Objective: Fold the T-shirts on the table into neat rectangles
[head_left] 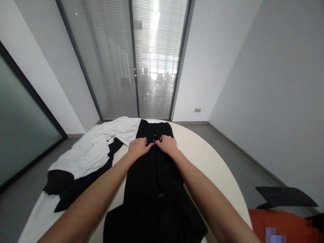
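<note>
1. Head view: a long, black cloth garment (141,184) lies on the round, cream desk (212,158), long axis twelve-to-six.
2. Left hand (138,147) and right hand (168,145), equally near, curl over its twelve-o'clock end, thumbs almost meeting; whether pinching cloth, I cannot tell.

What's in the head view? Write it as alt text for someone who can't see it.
A person's left hand and right hand rest close together by pink marks on a black garment laid on a pale, rounded table. White cloth lies over dark cloth to its left, with a glass partition beyond.
</note>
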The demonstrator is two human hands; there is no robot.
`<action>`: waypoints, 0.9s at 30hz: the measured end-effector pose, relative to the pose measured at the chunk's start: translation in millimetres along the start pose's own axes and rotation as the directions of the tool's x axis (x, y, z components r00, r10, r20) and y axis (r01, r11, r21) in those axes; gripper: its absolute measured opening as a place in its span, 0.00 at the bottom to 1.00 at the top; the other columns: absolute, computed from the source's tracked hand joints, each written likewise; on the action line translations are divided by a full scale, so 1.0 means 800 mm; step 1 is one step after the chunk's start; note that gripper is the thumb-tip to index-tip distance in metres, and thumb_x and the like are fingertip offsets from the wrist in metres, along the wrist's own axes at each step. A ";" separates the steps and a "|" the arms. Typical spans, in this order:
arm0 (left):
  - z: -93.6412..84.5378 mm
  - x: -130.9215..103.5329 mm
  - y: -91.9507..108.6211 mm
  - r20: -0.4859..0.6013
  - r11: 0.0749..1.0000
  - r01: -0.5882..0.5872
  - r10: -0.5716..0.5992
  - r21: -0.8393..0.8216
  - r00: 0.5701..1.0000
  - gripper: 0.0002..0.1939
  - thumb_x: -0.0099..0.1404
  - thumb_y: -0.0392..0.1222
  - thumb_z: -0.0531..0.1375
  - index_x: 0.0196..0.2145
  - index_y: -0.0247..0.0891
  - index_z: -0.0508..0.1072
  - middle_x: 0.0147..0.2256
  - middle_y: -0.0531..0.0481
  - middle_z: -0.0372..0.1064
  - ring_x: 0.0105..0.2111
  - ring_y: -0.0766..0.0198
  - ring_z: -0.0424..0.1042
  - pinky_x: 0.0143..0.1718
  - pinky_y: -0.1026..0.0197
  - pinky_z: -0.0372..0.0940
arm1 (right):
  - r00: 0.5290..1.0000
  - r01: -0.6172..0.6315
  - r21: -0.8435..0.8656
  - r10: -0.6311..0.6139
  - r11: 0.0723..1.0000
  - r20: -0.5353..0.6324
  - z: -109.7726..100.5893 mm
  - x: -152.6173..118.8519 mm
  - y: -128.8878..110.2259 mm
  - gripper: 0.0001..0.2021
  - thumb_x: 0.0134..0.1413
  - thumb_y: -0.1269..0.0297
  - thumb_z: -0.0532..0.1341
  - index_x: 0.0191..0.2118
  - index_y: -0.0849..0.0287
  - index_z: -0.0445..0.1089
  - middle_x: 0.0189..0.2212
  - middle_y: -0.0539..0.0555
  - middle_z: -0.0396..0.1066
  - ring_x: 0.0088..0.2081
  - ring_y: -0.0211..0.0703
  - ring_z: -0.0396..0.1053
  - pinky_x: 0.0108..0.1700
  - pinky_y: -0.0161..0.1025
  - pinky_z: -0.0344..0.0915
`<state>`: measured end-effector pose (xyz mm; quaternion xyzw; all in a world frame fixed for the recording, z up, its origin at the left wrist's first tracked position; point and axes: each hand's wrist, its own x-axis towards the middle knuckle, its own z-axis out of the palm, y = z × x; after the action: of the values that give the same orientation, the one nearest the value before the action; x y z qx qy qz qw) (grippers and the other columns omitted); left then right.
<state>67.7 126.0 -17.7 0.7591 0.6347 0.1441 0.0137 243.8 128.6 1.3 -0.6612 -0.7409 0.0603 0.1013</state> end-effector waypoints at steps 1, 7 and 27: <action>0.001 -0.001 0.006 0.023 1.000 0.007 -0.007 0.015 1.000 0.24 0.66 0.64 0.54 0.36 0.40 0.75 0.35 0.42 0.75 0.39 0.51 0.75 0.41 0.55 0.65 | 0.999 0.039 0.041 -0.040 0.998 0.027 0.001 0.000 0.004 0.17 0.64 0.54 0.55 0.43 0.60 0.75 0.42 0.63 0.76 0.45 0.53 0.73 0.45 0.43 0.62; 0.007 -0.003 0.026 0.062 0.999 -0.021 0.018 0.049 0.998 0.16 0.64 0.54 0.57 0.36 0.39 0.76 0.37 0.38 0.77 0.40 0.47 0.76 0.40 0.54 0.65 | 0.973 0.232 0.129 -0.232 0.964 -0.012 0.022 -0.010 0.031 0.12 0.61 0.58 0.60 0.46 0.59 0.72 0.44 0.57 0.72 0.44 0.43 0.70 0.46 0.37 0.61; 0.011 -0.004 0.030 0.051 0.998 -0.026 0.029 -0.061 0.998 0.15 0.66 0.54 0.57 0.37 0.40 0.73 0.36 0.42 0.76 0.38 0.52 0.76 0.37 0.57 0.64 | 0.922 0.375 -0.002 -0.373 0.927 -0.109 0.035 -0.033 0.043 0.15 0.67 0.58 0.55 0.55 0.51 0.68 0.54 0.57 0.66 0.53 0.51 0.61 0.51 0.46 0.58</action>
<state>92.3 119.2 -21.6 0.7705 0.6188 0.1438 0.0511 273.2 107.5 -35.6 -0.5092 -0.8462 0.0112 0.1567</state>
